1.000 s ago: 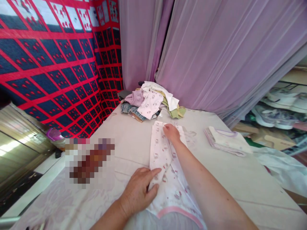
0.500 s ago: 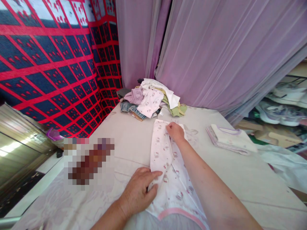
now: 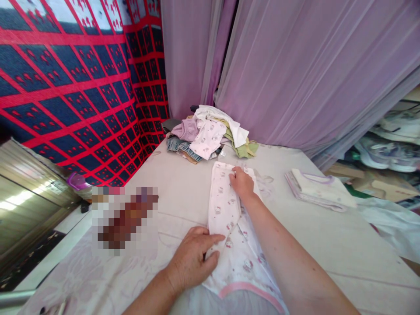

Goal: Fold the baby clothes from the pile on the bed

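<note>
A white shirt (image 3: 223,210) printed with small cat faces lies on the bed in front of me, with one side folded over in a long strip. Its curved pink-trimmed edge (image 3: 244,286) is nearest to me. My left hand (image 3: 195,256) rests on the left edge of the shirt, index finger stretched over the cloth and thumb apart from it. At the far end, my right hand (image 3: 243,181) has its fingers curled and pressed together on the folded cloth. My right forearm passes over the shirt's right side and hides part of it.
A heap of clothes (image 3: 210,133) sits at the bed's far edge, before purple curtains (image 3: 302,78). Folded clothes (image 3: 318,188) lie on the right, near a rack of shoes (image 3: 387,153). A blurred patch (image 3: 127,221) covers something on the left. A red-and-navy cloth (image 3: 82,96) hangs behind.
The view has shifted slightly, moving the scene a little to the right. Both hands keep nearly the same places on the shirt; the right fingers sit slightly further along its far end.
</note>
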`<action>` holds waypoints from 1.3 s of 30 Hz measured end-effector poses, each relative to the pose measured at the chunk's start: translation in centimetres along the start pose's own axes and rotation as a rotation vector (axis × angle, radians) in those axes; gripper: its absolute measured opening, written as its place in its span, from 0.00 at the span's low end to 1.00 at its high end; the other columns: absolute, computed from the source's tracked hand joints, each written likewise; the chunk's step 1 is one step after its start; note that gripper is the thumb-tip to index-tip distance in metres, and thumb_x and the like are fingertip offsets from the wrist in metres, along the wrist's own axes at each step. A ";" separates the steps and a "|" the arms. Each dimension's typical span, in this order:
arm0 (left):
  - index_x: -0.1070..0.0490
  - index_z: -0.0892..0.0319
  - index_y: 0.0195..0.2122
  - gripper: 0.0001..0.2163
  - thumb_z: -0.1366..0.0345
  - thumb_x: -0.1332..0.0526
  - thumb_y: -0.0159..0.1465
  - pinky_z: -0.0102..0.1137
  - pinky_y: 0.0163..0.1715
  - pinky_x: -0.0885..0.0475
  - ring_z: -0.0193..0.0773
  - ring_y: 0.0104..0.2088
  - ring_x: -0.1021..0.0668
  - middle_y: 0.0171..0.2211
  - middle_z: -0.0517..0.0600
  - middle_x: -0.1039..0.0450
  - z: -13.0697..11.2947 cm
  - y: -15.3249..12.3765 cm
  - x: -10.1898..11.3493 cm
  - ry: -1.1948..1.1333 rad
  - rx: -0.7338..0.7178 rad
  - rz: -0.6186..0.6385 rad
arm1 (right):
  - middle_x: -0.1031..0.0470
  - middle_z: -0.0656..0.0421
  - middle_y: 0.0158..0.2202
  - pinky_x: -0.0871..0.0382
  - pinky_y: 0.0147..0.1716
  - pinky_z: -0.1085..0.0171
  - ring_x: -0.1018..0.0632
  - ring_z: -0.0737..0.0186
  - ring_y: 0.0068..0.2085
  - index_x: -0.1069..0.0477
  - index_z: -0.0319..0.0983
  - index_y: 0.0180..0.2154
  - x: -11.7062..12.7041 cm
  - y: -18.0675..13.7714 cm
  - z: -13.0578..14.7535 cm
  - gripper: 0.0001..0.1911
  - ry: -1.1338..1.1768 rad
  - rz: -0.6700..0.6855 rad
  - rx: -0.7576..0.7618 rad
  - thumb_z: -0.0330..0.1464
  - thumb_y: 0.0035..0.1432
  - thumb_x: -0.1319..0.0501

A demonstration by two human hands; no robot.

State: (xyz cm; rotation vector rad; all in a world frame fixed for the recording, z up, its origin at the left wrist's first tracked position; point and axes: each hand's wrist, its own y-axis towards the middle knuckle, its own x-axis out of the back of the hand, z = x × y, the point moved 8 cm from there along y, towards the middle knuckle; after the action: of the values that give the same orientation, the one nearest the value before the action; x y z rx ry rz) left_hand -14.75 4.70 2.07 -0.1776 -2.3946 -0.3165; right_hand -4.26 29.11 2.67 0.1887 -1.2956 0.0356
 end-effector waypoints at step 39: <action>0.25 0.51 0.46 0.13 0.68 0.41 0.60 0.37 0.46 0.35 0.40 0.38 0.27 0.32 0.47 0.22 -0.6 0.2 -0.2 0.015 -0.030 0.055 | 0.24 0.51 0.42 0.51 0.52 0.55 0.30 0.52 0.47 0.30 0.40 0.42 -0.9 1.3 6.6 0.10 -0.178 -0.124 0.458 0.33 0.61 0.46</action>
State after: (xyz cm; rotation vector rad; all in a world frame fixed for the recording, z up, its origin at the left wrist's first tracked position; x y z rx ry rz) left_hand -14.13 4.73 2.39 -0.2531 -2.3671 -0.3267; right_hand -11.00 29.45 3.70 0.6756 -1.4369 0.2145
